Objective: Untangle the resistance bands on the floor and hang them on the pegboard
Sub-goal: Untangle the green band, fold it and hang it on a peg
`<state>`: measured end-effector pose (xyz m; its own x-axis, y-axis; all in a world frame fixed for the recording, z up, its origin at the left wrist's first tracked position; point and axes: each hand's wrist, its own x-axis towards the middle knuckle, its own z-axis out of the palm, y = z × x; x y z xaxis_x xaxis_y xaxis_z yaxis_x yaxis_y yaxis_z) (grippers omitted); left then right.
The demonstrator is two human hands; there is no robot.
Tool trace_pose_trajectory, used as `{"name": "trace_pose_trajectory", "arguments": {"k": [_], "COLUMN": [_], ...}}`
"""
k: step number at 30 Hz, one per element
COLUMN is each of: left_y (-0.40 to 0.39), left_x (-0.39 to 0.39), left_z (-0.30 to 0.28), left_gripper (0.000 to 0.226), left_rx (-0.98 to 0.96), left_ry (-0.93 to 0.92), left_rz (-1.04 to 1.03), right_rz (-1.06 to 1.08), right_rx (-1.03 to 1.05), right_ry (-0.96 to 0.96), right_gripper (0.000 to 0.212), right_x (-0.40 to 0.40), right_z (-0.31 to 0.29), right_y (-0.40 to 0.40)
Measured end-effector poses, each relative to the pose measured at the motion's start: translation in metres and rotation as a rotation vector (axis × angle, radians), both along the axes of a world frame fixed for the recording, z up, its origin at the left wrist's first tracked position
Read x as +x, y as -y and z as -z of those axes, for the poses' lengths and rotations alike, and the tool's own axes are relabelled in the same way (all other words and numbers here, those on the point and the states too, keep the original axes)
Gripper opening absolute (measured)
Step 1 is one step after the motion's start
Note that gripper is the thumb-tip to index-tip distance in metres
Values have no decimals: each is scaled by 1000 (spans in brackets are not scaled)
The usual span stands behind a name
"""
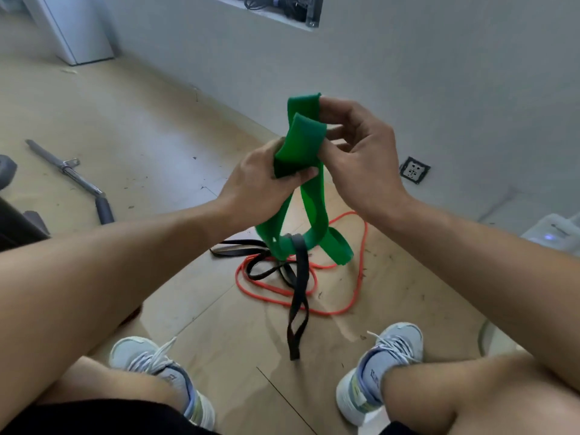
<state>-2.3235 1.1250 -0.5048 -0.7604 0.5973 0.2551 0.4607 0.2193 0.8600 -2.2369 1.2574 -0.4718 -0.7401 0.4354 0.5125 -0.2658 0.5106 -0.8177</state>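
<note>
From the head camera, a person crouches over a wooden floor (150, 127), knees and grey laced shoes (157, 368) at the bottom of the view. Both hands are raised in front of a pale wall (439, 89) and work on a wide green resistance band (303, 142). The left hand (260, 180) has its grip closed on a folded part of the green band, thumb pressing the fold against the curled fingers. The right hand (361, 149) pinches the top loops of the same band between its fingertips and thumb, just beside the left hand. From the hands two green strands hang down towards the floor, where the band's lower end is caught up with a black resistance band (298, 296); one green loop sticks out to the right of that crossing. The black band loops over the green one and trails down towards the shoes, with another black stretch lying flat to the left. A thin orange-red resistance band (354, 296) lies on the floor in wide curls beneath and around the black one. Farther left on the floor rests a metal bar with dark handles (72, 174). A wall socket (414, 170) sits low on the wall at the right, and a white cabinet (78, 29) stands in the far left corner.
</note>
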Motion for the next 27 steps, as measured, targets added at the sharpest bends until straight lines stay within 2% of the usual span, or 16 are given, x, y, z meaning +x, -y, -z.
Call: {"name": "trace_pose_trajectory", "arguments": {"k": [5,8,11,13,15,18,22,27], "left_y": [6,7,8,9,9,6,-1,0], "left_x": [-1,0,-2,-5,-8,-6,-1,-3], "left_z": [0,5,9,8,8,8,5,-6], "left_gripper": [22,38,34,23,24,25,26,24], "left_rx": [-167,-288,-280,-210,-160,-121,-37,89], "left_ry": [-63,-27,81,186,256,295,334,354], "left_rz": [43,62,46,-24,-62,-61,-68,-75], "right_rz": [32,37,22,-35,-159,-283,-263,-59], "right_rx": [-69,-183,-282,-209,-59,124,66,-167], "right_ry": [84,277,572,851,1130,1366,1355,1245], "right_gripper": [35,39,48,52,47,50,49,31], "right_x": [-3,-6,-7,0,9,20,22,12], "right_z": [14,33,56,74,91,115,141,155], "right_y": [-11,-23,-37,-44,-43,-23,11,15]}}
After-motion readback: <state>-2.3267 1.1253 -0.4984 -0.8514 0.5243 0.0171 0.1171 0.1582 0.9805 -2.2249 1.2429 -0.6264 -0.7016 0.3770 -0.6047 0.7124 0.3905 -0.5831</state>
